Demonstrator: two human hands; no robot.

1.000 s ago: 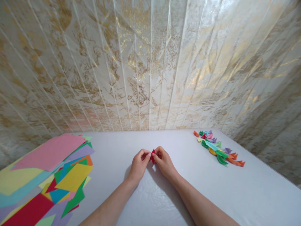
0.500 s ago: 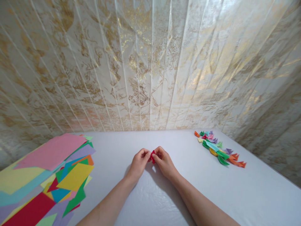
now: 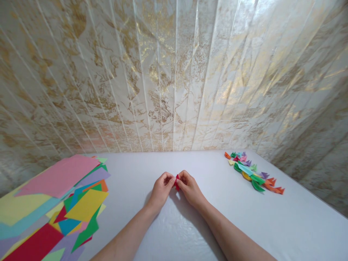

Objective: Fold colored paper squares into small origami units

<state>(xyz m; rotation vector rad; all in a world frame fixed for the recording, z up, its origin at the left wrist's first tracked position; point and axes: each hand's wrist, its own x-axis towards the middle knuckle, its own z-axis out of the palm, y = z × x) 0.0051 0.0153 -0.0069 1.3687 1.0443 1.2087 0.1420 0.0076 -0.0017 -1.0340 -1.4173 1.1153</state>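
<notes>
A small piece of folded red paper [image 3: 177, 183] is pinched between my two hands, just above the middle of the white table [image 3: 163, 235]. My left hand [image 3: 163, 186] grips its left side between thumb and fingertips. On the other side, my right hand [image 3: 188, 185] pinches it the same way, thumb toward me. The fingers cover much of the paper, so its full shape is hidden. Only a narrow pointed strip shows between the fingertips.
Loose coloured sheets lie on the left, among them a large pink sheet [image 3: 59, 175], a yellow sheet [image 3: 88, 204] and a red sheet [image 3: 35, 244]. Several small folded paper pieces [image 3: 257, 178] lie at the back right. A gold-patterned curtain [image 3: 168, 90] hangs behind the table.
Both hands stay in nearly the same place. The fingertips have shifted slightly on the red paper, which now shows as a narrower strip.
</notes>
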